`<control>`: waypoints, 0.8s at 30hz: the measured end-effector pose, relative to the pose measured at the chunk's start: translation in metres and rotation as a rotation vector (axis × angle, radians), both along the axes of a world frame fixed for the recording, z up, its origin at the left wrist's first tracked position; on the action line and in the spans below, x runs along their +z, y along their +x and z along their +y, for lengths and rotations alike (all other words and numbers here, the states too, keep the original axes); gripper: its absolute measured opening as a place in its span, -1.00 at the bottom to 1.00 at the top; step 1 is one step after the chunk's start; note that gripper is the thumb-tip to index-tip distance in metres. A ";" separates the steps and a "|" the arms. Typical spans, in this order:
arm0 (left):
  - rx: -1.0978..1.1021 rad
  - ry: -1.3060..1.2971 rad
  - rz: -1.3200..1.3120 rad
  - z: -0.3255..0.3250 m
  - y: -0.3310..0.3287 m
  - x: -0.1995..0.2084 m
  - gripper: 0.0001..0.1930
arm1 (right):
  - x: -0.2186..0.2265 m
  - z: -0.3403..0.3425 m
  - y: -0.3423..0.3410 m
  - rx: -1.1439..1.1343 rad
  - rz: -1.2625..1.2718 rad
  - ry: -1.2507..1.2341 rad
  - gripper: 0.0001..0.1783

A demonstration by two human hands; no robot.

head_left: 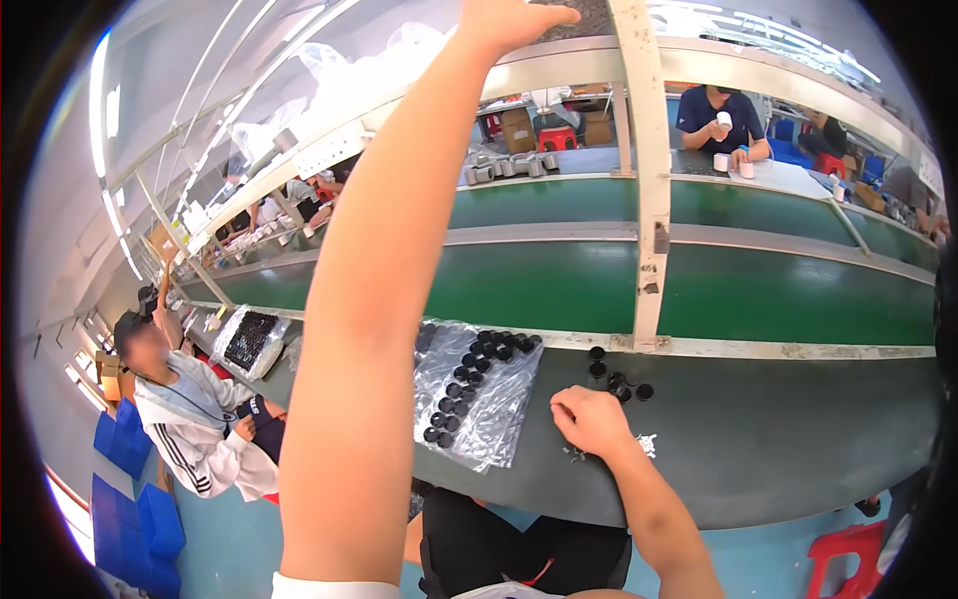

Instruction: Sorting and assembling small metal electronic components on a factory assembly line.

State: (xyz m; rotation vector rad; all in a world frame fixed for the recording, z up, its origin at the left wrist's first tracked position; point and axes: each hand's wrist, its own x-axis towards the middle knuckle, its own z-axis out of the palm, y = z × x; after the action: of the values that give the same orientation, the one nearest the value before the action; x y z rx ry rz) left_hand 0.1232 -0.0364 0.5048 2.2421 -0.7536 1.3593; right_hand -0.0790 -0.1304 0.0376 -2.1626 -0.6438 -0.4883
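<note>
Fingers of right hand (594, 419) curled, contents hidden; loose black caps (645, 392) ahead, slightly right, toward surface's (788, 429) far edge, right hand nearer. Left hand (506, 22) raised at shelf (596, 20), grip unclear.

On camera I see flat green conveyor belts (539, 290), glowing white tube lights (113, 110), light-blue floor (230, 544), and a red plastic stool (848, 542).

a plastic bag (499, 411) lies on the grey table (798, 429), black round pieces (461, 373) on or inside it. right of the bag, the right hand (594, 421) curls beside small white bits (648, 445). above the bag, the left hand (507, 24) is at a shelf (564, 66); left of the bag sits a person (190, 429).
</note>
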 end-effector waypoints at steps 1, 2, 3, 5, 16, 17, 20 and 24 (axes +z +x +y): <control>-0.007 -0.001 -0.007 -0.010 0.010 0.002 0.07 | -0.005 0.000 0.002 0.011 -0.033 0.000 -0.92; -0.161 -0.059 0.002 -0.019 0.015 0.000 0.01 | -0.007 0.000 0.001 0.014 -0.037 -0.001 -0.92; -0.314 -0.116 0.011 -0.026 0.018 0.000 -0.05 | -0.007 0.001 0.002 0.018 -0.041 -0.002 -0.92; -0.375 -0.129 0.073 -0.030 0.018 -0.001 -0.09 | -0.006 -0.002 0.005 0.008 -0.032 -0.021 -0.92; -0.241 -0.594 -0.246 0.021 0.009 0.007 -0.23 | -0.006 -0.002 0.001 0.046 -0.079 -0.045 -0.93; -0.261 -0.643 -0.202 0.034 -0.004 0.007 -0.25 | -0.008 -0.002 0.001 0.038 -0.073 -0.031 -0.93; -0.292 -0.657 -0.163 0.092 -0.059 0.003 -0.30 | 0.000 -0.003 -0.003 0.026 -0.058 -0.010 -0.92; -0.242 -0.683 -0.061 0.163 -0.174 -0.045 -0.40 | 0.004 -0.006 -0.003 0.004 -0.013 0.041 -0.92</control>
State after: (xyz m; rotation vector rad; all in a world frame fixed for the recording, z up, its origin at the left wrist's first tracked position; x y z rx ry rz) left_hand -0.0504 0.1262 0.4595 1.5334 -0.4604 1.3138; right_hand -0.0822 -0.1360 0.0415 -2.1206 -0.6398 -0.5098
